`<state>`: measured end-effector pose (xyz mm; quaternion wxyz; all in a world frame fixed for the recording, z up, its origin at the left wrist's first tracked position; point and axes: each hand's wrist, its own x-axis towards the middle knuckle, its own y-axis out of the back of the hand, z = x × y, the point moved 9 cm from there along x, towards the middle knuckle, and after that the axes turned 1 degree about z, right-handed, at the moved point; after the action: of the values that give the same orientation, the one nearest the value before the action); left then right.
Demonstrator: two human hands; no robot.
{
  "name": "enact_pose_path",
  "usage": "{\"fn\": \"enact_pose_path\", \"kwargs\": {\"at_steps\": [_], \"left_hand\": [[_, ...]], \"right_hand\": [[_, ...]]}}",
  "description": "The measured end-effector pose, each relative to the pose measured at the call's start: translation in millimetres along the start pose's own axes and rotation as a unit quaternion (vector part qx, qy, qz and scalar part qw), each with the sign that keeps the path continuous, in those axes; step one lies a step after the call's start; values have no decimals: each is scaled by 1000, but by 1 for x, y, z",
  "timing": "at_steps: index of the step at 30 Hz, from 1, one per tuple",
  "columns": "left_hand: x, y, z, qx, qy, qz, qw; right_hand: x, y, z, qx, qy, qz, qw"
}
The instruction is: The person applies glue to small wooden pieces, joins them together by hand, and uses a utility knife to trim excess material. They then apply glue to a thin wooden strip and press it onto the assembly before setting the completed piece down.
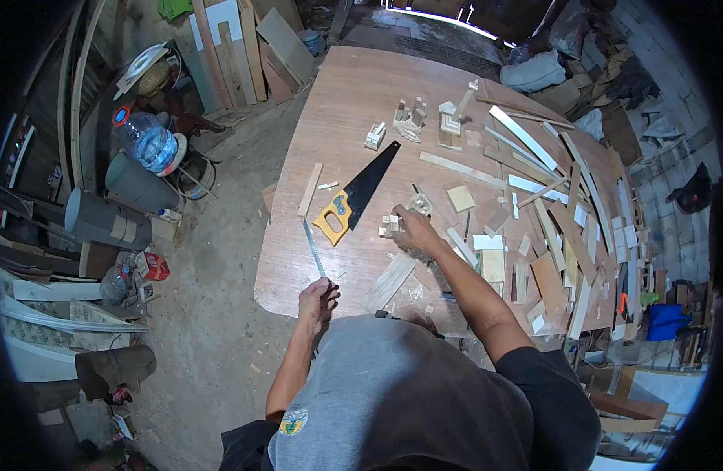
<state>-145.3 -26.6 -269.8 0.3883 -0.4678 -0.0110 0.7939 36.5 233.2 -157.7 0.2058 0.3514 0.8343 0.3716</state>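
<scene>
My left hand [317,300] is closed on the lower end of a thin metal ruler [312,245] at the table's near left edge. The ruler points away from me, its far end by a short wooden strip [311,188]. My right hand [415,231] is at mid-table, its fingers around the right side of a small wooden block piece [387,228]; the fingertips are partly hidden. Just beyond it sits another small wooden assembly [419,204]. A handsaw [356,193] with a yellow handle lies between my hands, a little farther off.
Small stacked-wood models [450,129] stand toward the table's far side. Many wood strips and offcuts [565,235] cover the right side. A flat light board [391,281] lies near the front edge. On the floor at left, a large water bottle [151,145] rests on a stand.
</scene>
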Motion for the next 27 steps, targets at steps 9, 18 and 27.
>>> {"fn": "enact_pose_path", "kwargs": {"at_steps": [9, 18, 27], "left_hand": [[-1, 7, 3, 35, 2, 10, 999], [3, 9, 1, 16, 2, 8, 1000], [3, 10, 3, -2, -4, 2, 1000]], "right_hand": [[-1, -7, 5, -35, -5, 3, 999], [-1, -6, -2, -64, 21, 13, 998], [2, -15, 6, -56, 35, -17, 998]]}}
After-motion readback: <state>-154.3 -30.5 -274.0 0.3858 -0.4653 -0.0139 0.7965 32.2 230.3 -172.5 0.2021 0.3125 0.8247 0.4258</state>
